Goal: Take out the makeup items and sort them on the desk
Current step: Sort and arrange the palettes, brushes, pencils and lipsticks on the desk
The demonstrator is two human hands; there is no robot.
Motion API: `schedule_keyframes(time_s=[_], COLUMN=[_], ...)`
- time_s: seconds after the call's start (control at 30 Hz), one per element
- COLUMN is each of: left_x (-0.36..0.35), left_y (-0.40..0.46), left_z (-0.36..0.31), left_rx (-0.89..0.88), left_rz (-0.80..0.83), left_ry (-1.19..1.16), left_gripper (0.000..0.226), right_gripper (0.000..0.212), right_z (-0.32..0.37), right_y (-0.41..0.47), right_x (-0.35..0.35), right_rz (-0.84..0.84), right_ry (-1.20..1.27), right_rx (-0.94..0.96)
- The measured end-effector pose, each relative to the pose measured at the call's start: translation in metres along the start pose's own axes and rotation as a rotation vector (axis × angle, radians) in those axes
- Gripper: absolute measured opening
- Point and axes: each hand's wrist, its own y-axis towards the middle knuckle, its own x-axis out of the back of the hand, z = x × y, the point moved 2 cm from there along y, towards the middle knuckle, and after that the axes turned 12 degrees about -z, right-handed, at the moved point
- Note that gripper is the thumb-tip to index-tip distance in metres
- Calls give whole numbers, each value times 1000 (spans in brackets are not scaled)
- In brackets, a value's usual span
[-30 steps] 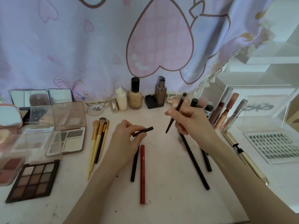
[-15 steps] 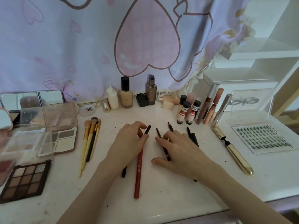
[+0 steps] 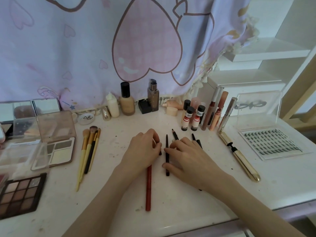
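left hand [image 3: 143, 151] covers top of red pencil [image 3: 148, 189]; can't tell if i grip it. right hand [image 3: 188, 159] hides middles of black pencils [image 3: 196, 141]. palette [image 3: 18, 194] cut by left edge. bottle [image 3: 185, 119] labels too small to read.

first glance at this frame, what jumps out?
Both hands at mid-desk: the left hand and right hand rest among a row of slim pencils, with a long red pencil running out from under the left hand toward the desk's near edge. Behind hangs a pale curtain with a big pink heart. At the right lies a gold mascara tube, pulled open, beside a tray of false lashes.
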Motion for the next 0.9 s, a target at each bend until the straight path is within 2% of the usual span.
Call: schedule_keyframes(time_s=[0.13, 0.3, 0.53, 0.7, 0.9], left_x=[-2, -2, 3, 23, 47], left_y=[-1, -2, -3, -3, -7], left_z=[0, 3, 6, 15, 38], left_rx=[-28, -69, -110, -150, -84], left_rz=[2, 3, -3, -48, -101], left_ry=[2, 5, 9, 22, 33], left_gripper=[4, 18, 19, 21, 20], right_gripper=[50, 49, 48, 43, 33], right_z=[-3, -5, -4, 5, 33], right_y=[-2, 0, 2, 8, 23], right_x=[0, -2, -3, 2, 1], right_rz=[-12, -18, -50, -130, -151], right_ry=[0, 4, 22, 103, 266], right_rx=[-12, -28, -43, -48, -72])
